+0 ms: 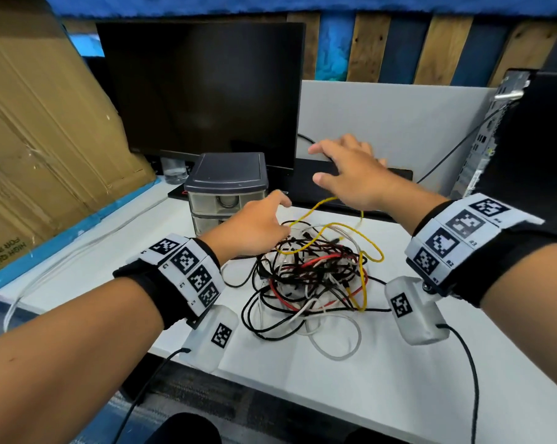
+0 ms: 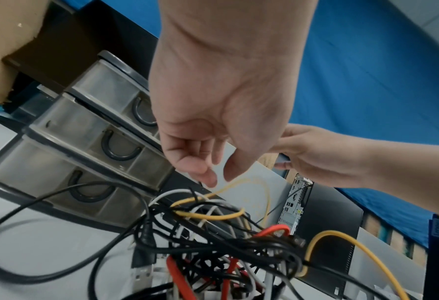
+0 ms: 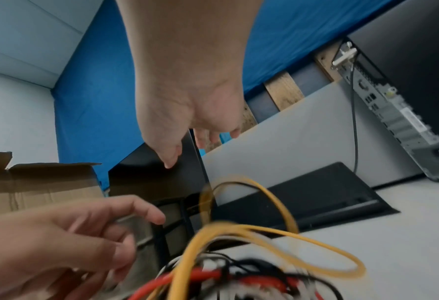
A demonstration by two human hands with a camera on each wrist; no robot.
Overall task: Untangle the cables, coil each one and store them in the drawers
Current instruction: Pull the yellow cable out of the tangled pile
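A tangle of black, white and red cables (image 1: 312,277) (image 2: 226,253) (image 3: 239,280) lies on the white desk (image 1: 399,363). A yellow cable (image 1: 371,248) (image 2: 354,243) (image 3: 277,203) loops out of its top. My left hand (image 1: 270,219) (image 2: 213,170) (image 3: 97,233) hovers just over the tangle's far left side, fingers loosely curled and holding nothing. My right hand (image 1: 344,168) (image 2: 316,154) (image 3: 185,142) is raised above the far end of the yellow cable, fingers spread and empty. A small grey drawer unit (image 1: 227,181) (image 2: 85,142) with three shut drawers stands behind my left hand.
A dark monitor (image 1: 203,91) stands behind the drawers, with a glass (image 1: 174,171) at its foot. A big cardboard box (image 1: 46,139) leans at the left. A computer tower (image 1: 527,139) stands at the right, and a flat black slab (image 1: 399,173) lies below the white divider (image 1: 399,116).
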